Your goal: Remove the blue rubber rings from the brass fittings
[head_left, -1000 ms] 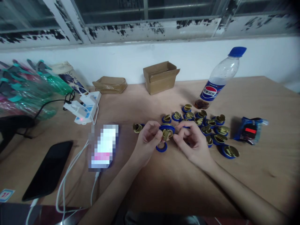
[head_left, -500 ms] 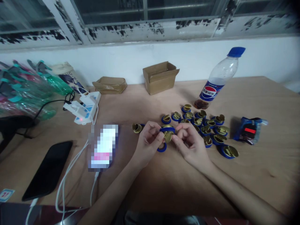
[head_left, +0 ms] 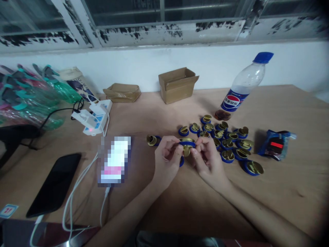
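A round brass-coloured metal fitting with a blue ring is held up between my two hands, a small brass tab hanging below its rim. My left hand pinches its left side between thumb and fingers. On the right side, my right hand grips it with thumb and fingertips. Just under the held fitting, a blue ring on the table is mostly hidden by my left hand. Several similar fittings lie grouped beyond and beside my right hand. One more brass piece lies on its side left of my left hand, against a blue ring.
A cola bottle stands behind the fittings, and a blue packet lies at right. Cardboard boxes sit along the wall. At left are a lit phone, a dark phone, white cables and a power strip.
My right fingers have come in against the fitting, which now sits more level between both hands. The whole view has shifted slightly.
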`<action>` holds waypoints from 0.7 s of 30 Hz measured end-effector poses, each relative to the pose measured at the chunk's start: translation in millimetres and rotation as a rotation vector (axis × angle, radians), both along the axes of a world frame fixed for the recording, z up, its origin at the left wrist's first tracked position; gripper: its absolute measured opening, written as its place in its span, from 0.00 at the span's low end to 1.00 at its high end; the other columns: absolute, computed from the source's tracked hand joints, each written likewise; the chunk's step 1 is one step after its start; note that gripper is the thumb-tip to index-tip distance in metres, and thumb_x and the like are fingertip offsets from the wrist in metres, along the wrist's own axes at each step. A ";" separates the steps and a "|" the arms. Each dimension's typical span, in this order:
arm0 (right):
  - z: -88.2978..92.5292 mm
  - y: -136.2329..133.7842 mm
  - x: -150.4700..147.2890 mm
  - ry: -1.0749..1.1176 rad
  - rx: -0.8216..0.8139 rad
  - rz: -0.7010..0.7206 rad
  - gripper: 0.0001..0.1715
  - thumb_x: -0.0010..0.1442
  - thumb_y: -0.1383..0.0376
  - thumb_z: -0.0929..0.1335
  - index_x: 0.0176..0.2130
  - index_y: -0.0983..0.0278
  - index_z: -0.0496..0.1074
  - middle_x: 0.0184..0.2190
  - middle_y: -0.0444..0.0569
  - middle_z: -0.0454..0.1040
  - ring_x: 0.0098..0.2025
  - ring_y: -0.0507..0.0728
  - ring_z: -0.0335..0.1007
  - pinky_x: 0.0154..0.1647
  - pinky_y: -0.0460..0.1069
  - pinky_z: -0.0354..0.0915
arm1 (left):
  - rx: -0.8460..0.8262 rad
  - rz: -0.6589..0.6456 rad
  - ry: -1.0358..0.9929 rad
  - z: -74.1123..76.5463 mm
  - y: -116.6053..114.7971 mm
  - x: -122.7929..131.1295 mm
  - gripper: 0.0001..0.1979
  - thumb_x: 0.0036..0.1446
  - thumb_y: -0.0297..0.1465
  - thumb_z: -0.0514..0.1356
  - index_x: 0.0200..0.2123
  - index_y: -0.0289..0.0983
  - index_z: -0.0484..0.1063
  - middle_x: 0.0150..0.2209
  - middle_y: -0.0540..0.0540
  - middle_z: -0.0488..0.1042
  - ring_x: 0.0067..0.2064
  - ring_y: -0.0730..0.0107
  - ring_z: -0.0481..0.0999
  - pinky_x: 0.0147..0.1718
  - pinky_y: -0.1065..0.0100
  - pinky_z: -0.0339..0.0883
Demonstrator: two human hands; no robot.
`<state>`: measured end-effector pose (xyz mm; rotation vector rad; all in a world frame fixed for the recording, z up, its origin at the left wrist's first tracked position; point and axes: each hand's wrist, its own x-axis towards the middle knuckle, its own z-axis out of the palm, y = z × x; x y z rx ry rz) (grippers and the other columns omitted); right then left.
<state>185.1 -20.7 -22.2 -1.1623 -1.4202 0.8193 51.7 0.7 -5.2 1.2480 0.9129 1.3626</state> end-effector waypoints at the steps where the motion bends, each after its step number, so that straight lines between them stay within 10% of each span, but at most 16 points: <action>1: -0.4 -0.5 -0.2 -0.011 0.004 -0.010 0.08 0.65 0.63 0.62 0.44 0.59 0.57 0.25 0.38 0.56 0.20 0.48 0.55 0.18 0.44 0.53 | 0.004 0.015 0.008 -0.9 -0.6 1.1 0.06 0.56 0.28 0.60 0.35 0.38 0.64 0.28 0.52 0.70 0.28 0.77 0.69 0.27 0.74 0.63; 21: 1.2 -2.6 0.0 -0.233 0.123 -0.098 0.08 0.62 0.67 0.63 0.41 0.60 0.56 0.24 0.39 0.59 0.19 0.48 0.57 0.17 0.44 0.54 | 0.139 0.077 0.168 -12.3 -10.3 6.0 0.03 0.62 0.27 0.54 0.35 0.39 0.61 0.29 0.53 0.65 0.28 0.77 0.66 0.26 0.76 0.59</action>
